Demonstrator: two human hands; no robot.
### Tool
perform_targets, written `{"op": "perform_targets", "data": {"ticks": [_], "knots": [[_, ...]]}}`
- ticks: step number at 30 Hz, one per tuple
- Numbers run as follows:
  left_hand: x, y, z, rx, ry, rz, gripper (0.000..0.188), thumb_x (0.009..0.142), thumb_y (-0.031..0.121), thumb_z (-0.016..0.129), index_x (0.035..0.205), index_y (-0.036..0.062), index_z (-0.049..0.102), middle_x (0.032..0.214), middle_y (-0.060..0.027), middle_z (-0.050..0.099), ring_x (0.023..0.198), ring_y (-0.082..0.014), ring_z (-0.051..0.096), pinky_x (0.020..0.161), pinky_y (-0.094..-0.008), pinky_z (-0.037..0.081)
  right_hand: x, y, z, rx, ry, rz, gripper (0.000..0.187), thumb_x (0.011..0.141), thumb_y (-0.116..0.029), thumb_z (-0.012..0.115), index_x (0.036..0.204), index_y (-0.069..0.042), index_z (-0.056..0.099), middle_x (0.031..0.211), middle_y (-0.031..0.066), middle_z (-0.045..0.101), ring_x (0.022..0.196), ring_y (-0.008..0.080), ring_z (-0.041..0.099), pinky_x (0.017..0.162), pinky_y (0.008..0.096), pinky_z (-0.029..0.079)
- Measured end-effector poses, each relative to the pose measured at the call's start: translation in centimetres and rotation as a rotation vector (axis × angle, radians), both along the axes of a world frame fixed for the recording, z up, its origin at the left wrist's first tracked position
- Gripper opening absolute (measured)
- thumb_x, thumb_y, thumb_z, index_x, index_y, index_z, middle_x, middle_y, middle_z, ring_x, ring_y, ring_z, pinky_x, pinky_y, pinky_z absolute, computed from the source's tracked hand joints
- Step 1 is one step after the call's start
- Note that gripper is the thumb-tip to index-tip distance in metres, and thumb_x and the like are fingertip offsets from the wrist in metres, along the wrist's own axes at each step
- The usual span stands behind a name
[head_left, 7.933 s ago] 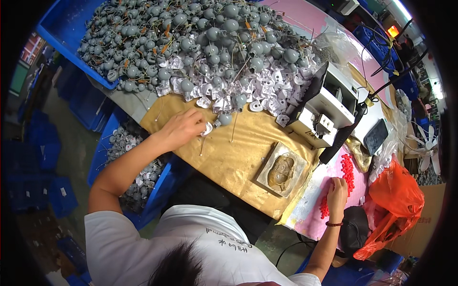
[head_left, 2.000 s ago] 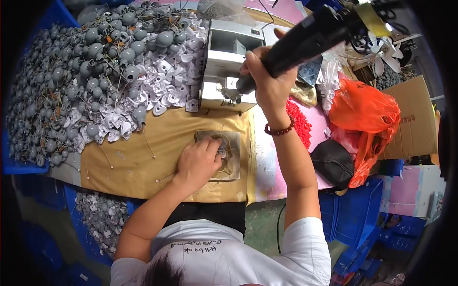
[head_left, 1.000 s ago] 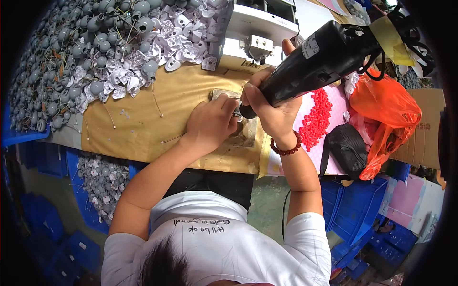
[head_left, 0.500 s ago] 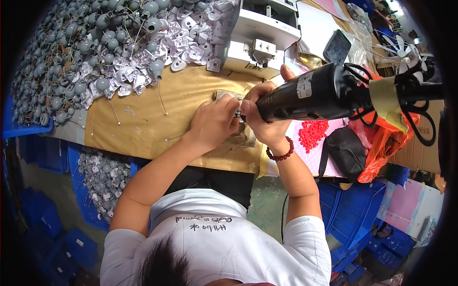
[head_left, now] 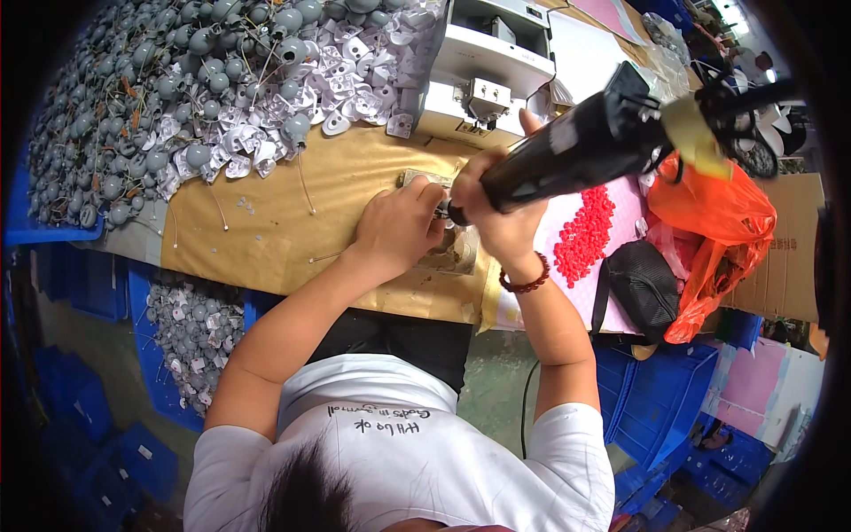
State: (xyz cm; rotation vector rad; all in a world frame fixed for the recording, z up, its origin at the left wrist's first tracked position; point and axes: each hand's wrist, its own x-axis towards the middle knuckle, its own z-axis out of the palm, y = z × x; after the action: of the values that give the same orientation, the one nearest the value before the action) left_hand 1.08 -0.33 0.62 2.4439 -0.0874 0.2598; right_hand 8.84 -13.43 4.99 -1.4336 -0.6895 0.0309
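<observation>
My right hand is wrapped round a black electric screwdriver, tilted with its body up to the right and its tip end toward my left hand. My left hand is closed on a small grey part, mostly hidden by the fingers. Beneath both hands, a worn block lies on the brown-covered bench. A thin wire with a small white end sticks out beside my left wrist. Where the screwdriver's bit meets the part cannot be made out.
Grey round housings and white plastic pieces heap up at the back left. A white machine stands behind my hands. To the right are small red pieces, a black pouch and an orange bag. Blue crates stand below.
The screwdriver's rear end has swung up and away, and my right hand has shifted slightly right. More of the red pieces and orange bag shows. My left hand stays nearly in place.
</observation>
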Motion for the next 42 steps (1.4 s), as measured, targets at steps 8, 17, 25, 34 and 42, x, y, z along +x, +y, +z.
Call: {"op": "perform_targets", "data": {"ticks": [8, 17, 25, 34, 42], "knots": [[-0.3, -0.1, -0.7, -0.052, -0.032, 0.002, 0.036, 0.080, 0.016, 0.073, 0.113, 0.0079, 0.062, 0.106, -0.0071, 0.062, 0.088, -0.0314, 0.064, 0.075, -0.0422, 0.052, 9.6, -6.7, -3.4, -0.009, 0.296, -0.394, 0.035, 0.087, -0.003, 0.069, 0.115, 0.002, 0.049, 0.088, 0.0070, 0.063, 0.071, 0.0134, 0.063, 0.064, 0.0281, 0.053], [-1.1, 0.0, -1.6, -0.015, -0.222, -0.019, 0.032, 0.081, 0.016, 0.072, 0.112, 0.0121, 0.064, 0.097, -0.0044, 0.064, 0.087, -0.0265, 0.064, 0.074, -0.0385, 0.050, 1.6, -5.1, -4.0, -0.432, -0.238, -0.178, 0.039, 0.081, -0.005, 0.076, 0.119, -0.004, 0.063, 0.109, 0.0099, 0.065, 0.092, 0.0196, 0.059, 0.075, 0.0301, 0.048], [-2.1, 1.4, 0.1, -0.156, -0.225, -0.027, 0.035, 0.082, 0.015, 0.072, 0.116, 0.0111, 0.063, 0.096, -0.0091, 0.063, 0.078, -0.0298, 0.066, 0.066, -0.0403, 0.054, 1.1, -0.4, -2.1, 0.035, 0.386, -0.035, 0.019, 0.096, -0.014, 0.066, 0.102, 0.003, 0.070, 0.083, 0.0025, 0.068, 0.071, 0.0062, 0.055, 0.066, 0.0209, 0.045], [-15.8, 13.7, 5.3, -0.077, 0.276, 0.118, 0.038, 0.080, 0.007, 0.071, 0.117, 0.0089, 0.063, 0.095, -0.0100, 0.063, 0.081, -0.0271, 0.063, 0.070, -0.0358, 0.051, 0.7, -4.0, -3.7, -0.349, 0.448, 0.335, 0.024, 0.091, -0.006, 0.070, 0.113, 0.003, 0.067, 0.099, 0.0050, 0.071, 0.091, 0.0099, 0.065, 0.083, 0.0244, 0.052], [-19.6, 21.5, 5.8, 0.488, 0.331, 0.283, 0.030, 0.078, 0.008, 0.069, 0.107, 0.0063, 0.062, 0.096, -0.0135, 0.062, 0.092, -0.0362, 0.060, 0.078, -0.0447, 0.047, 1.5, -8.5, -5.3, -0.418, 0.486, 0.187, 0.024, 0.095, -0.010, 0.068, 0.114, 0.003, 0.066, 0.096, 0.0036, 0.071, 0.084, 0.0082, 0.063, 0.077, 0.0231, 0.050]]}}
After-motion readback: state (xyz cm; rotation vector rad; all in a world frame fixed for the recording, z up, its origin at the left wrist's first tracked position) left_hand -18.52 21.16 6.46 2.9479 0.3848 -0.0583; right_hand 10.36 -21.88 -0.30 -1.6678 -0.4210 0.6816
